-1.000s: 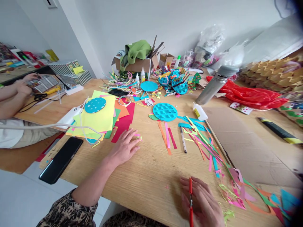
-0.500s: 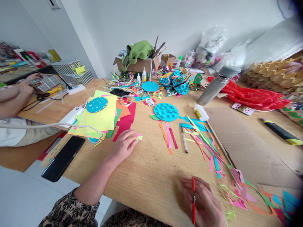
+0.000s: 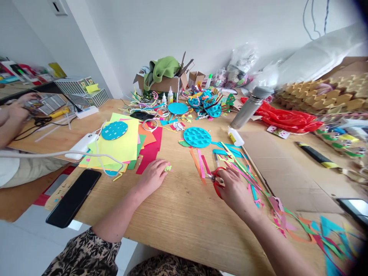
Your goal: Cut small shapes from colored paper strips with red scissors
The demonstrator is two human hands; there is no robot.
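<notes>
My left hand (image 3: 153, 175) rests on the wooden table with its fingers together, pinching a small yellow-green paper cutout (image 3: 168, 168) at the fingertips. In my right hand (image 3: 233, 186) is a pair of red-handled scissors (image 3: 217, 183), blades pointing left. The scissors are just over the lower ends of several paper strips, among them a pink strip (image 3: 200, 163) and an orange strip (image 3: 194, 161). Beyond them lies a blue textured oval (image 3: 197, 137) with a green paper shape partly under its left side. A pen (image 3: 217, 159) is partly hidden behind my right hand.
Coloured paper sheets (image 3: 120, 143) and a black phone (image 3: 73, 197) lie to the left. A metal bottle (image 3: 247, 109), a white glue bottle (image 3: 235, 137), a cardboard sheet (image 3: 281, 168) and a utility knife (image 3: 316, 154) are on the right. A co-worker's hands (image 3: 20, 109) show far left.
My right hand has moved from the table's front edge forward and left to the paper strips, turning the scissors to point left. The left hand stays at the cutout. The view has shifted slightly.
</notes>
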